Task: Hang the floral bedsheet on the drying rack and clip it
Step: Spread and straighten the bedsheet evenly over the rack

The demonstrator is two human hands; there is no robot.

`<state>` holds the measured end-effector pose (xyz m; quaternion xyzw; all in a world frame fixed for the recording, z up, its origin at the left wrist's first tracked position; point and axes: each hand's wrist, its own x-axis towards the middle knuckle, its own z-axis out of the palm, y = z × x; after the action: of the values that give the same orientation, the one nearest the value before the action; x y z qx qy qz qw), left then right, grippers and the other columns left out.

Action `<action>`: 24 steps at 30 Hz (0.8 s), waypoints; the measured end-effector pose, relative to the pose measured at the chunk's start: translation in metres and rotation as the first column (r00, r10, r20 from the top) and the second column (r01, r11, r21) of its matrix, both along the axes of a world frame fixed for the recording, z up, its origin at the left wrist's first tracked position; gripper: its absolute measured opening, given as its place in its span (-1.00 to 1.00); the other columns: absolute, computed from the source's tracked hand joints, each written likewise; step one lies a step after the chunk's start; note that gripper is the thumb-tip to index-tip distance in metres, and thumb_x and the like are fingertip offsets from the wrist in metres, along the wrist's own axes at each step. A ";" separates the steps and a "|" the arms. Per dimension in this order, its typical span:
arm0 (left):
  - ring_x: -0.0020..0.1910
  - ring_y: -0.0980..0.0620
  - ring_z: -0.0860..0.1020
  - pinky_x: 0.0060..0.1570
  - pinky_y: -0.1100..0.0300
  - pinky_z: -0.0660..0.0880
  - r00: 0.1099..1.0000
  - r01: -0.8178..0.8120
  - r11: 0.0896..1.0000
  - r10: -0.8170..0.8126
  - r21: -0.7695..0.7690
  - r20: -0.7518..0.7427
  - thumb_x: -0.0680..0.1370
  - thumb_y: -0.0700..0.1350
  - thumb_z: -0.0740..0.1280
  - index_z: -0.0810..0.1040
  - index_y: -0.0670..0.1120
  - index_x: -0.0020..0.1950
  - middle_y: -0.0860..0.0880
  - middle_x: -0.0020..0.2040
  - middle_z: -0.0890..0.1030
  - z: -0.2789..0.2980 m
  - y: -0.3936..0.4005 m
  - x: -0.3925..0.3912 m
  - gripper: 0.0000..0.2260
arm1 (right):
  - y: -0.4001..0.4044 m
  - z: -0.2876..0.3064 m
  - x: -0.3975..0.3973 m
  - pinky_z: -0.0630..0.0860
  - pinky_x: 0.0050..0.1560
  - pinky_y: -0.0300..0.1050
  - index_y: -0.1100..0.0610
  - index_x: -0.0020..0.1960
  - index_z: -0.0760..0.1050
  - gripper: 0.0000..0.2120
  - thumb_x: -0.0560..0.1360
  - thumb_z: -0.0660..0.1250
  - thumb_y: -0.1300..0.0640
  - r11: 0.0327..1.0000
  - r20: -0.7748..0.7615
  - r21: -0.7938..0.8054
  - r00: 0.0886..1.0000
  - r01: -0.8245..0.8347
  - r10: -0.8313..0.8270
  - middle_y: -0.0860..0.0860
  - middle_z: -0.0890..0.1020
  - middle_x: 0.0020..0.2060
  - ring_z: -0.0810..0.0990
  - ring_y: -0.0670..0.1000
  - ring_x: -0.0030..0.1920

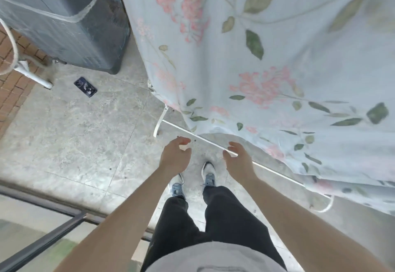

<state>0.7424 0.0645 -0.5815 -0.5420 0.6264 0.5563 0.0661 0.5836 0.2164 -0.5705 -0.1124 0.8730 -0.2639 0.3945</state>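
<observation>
Left hand (174, 157), right hand (239, 160) empty below hung floral bedsheet (267, 58).

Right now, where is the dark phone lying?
In the head view the phone lies on the floor at upper left, just below the covered dark machine and left of the floral bedsheet.

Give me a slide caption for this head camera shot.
Both empty hands, left and right, reach toward the floral bedsheet draped over the rack.

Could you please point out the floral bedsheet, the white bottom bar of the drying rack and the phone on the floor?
floral bedsheet (277, 58): head view, middle of the draped cloth.
bottom bar (205, 139): head view, bare stretch near the left hand.
phone (85, 87): head view, middle of its dark back.
</observation>
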 end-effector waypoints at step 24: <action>-0.01 0.13 0.61 0.17 0.08 0.56 0.926 0.360 0.912 -0.375 -0.195 -0.048 0.61 -0.04 0.37 0.57 0.04 0.34 0.14 0.28 0.58 0.127 0.232 -0.179 -0.70 | 0.312 0.077 -0.155 0.62 0.18 0.17 -0.04 0.42 0.42 -0.57 0.58 0.40 0.02 0.969 0.010 -0.048 0.970 0.243 -0.243 -0.10 0.56 0.21 0.62 0.05 0.14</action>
<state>0.5631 0.2965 -0.4541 -0.3944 0.7677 0.4964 0.0932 0.4289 0.5284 -0.4938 -0.0136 0.8727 -0.3317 0.3581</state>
